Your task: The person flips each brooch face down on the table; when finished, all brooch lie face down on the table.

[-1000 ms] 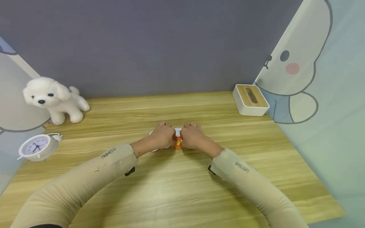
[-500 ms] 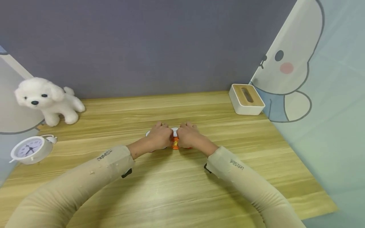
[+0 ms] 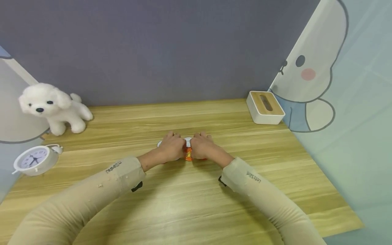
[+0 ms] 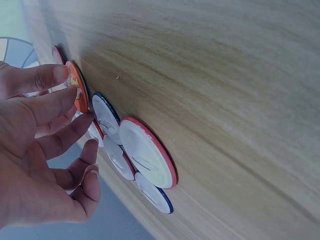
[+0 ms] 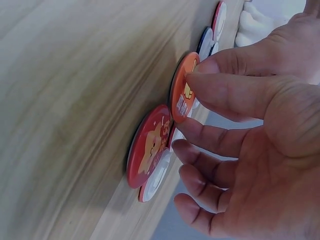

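My left hand (image 3: pixel 173 147) and right hand (image 3: pixel 202 146) meet over an orange round flat disc (image 3: pixel 188 156) with a yellow cartoon print. Seen from the right wrist, my right thumb lies on the orange disc's face (image 5: pixel 179 97) and the index fingertip is at its edge. My left thumb and index finger hold its other side, as the left wrist view shows. A red printed disc (image 5: pixel 146 152) lies beside it. On the left are several white-faced discs, among them a large red-rimmed one (image 4: pixel 145 152) and a navy-rimmed one (image 4: pixel 105 112). My hands hide most of them in the head view.
A white toy dog (image 3: pixel 55 105) stands at the back left, behind a white alarm clock (image 3: pixel 36 160). At the back right is a white tissue box (image 3: pixel 265 107) with a wooden lid. The wooden table (image 3: pixel 183 204) ends at a grey wall panel (image 3: pixel 171 51).
The head view has shifted slightly. Both hands stay close together at the orange disc, and a bit of red disc has come into sight beside my right hand.
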Demonstrator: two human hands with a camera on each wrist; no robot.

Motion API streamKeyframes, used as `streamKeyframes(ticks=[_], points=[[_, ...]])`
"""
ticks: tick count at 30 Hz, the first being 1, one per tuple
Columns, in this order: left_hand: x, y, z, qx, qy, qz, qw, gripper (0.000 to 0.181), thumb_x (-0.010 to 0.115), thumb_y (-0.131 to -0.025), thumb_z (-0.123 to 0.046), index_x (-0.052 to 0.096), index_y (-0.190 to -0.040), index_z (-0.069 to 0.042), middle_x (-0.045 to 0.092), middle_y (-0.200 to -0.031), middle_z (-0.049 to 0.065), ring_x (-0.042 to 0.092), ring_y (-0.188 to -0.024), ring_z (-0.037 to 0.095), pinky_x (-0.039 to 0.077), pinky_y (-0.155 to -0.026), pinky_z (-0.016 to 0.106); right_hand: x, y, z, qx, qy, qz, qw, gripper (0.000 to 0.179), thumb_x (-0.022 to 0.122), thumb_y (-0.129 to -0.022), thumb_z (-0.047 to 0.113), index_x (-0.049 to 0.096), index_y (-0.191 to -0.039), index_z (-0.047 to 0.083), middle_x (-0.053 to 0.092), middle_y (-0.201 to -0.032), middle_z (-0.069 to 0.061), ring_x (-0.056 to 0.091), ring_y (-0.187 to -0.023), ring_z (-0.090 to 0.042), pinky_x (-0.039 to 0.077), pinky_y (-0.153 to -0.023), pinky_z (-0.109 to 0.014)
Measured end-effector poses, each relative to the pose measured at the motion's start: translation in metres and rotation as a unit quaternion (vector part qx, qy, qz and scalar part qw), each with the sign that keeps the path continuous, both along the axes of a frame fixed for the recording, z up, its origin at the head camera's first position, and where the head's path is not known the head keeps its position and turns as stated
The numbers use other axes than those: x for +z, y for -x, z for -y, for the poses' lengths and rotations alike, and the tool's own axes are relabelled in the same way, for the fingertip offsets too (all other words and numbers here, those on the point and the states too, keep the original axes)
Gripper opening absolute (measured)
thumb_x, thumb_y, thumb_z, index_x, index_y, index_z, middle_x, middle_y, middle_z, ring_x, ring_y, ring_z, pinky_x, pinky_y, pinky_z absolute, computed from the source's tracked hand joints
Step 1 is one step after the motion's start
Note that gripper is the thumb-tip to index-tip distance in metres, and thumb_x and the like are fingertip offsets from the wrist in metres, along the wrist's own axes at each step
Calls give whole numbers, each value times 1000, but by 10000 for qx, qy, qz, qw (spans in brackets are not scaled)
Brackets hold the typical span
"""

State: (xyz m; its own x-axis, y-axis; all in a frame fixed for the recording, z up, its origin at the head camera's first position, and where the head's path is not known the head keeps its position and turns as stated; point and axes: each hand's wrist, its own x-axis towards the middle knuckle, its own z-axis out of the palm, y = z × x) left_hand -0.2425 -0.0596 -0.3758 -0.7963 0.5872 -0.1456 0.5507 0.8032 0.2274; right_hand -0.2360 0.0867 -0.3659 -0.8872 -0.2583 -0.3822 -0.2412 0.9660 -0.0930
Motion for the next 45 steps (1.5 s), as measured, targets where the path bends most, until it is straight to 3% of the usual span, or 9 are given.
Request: streamKeyframes(ticks=[7, 15, 24, 32, 35, 37, 39, 42, 45], points=[[1, 3, -3, 0, -90, 69, 9999, 12, 75, -89, -26, 72, -84, -15, 65, -94, 5, 46, -95, 27, 41, -86, 47, 4, 2, -4, -16, 80, 126, 9999, 11, 69, -91, 21, 63, -86, 13, 54, -119, -5, 39, -108, -25, 35, -91, -41], [3, 3, -1, -93, -207, 43, 9997, 15, 78, -87, -28, 74, -86, -13, 66, -90, 1, 51, -90, 21, 38, -86, 40, 1, 0, -6, -28, 368, -5, 9993, 22, 80, -84, 26, 61, -88, 15, 54, -109, -3, 41, -103, -26, 35, -90, -42], [8, 11, -4, -437, -237, 34, 9988, 16, 76, -89, -28, 76, -91, -12, 73, -93, 0, 58, -92, 21, 39, -90, 40, 1, -1, -17, -61, 678, -276, 9973, 24, 80, -82, 25, 58, -84, 16, 54, -101, -2, 42, -99, -26, 35, -85, -41], [8, 17, -2, -159, -377, 740, 9964, 21, 69, -94, -25, 76, -82, -10, 74, -83, 0, 65, -91, 22, 33, -112, 55, -5, -8, -23, 154, 1117, -819, 9902, 17, 75, -84, 23, 59, -88, 17, 57, -97, -1, 44, -92, -24, 33, -77, -37], [9, 17, -1, -99, -489, 788, 9956, 22, 66, -94, -24, 77, -82, -9, 73, -81, -1, 65, -92, 21, 30, -115, 57, -5, -13, -22, 151, 1215, -1013, 9873, 16, 74, -85, 26, 61, -89, 18, 59, -99, 0, 46, -95, -23, 36, -80, -38], [10, 16, -1, -72, -482, 823, 9954, 25, 64, -95, -23, 76, -80, -8, 68, -72, -2, 61, -79, 17, 39, -108, 51, -4, -16, -21, 191, 1310, -990, 9863, 14, 73, -87, 30, 63, -86, 20, 60, -102, 0, 47, -99, -23, 38, -83, -40], [11, 15, -1, -35, -468, 897, 9949, 27, 63, -95, -22, 75, -76, -6, 57, -61, -5, 52, -64, 12, 50, -86, 38, -4, -19, -19, 274, 1352, -941, 9860, 15, 71, -88, 33, 64, -83, 21, 61, -105, 0, 48, -102, -23, 39, -84, -41], [13, 13, -1, 73, -526, 1122, 9923, 30, 61, -95, -20, 73, -74, -4, 43, -53, -6, 36, -49, 8, 36, -51, 23, -4, -23, -16, 360, 1345, -883, 9863, 19, 71, -89, 37, 65, -79, 22, 61, -109, 0, 47, -103, -24, 39, -82, -40], [15, 11, -2, 237, -590, 1306, 9894, 29, 60, -96, -19, 73, -75, -3, 41, -52, -7, 33, -46, 7, 26, -44, 19, -4, -25, -15, 360, 1226, -957, 9872, 23, 71, -89, 38, 63, -76, 21, 60, -109, -1, 47, -100, -24, 38, -80, -37]])
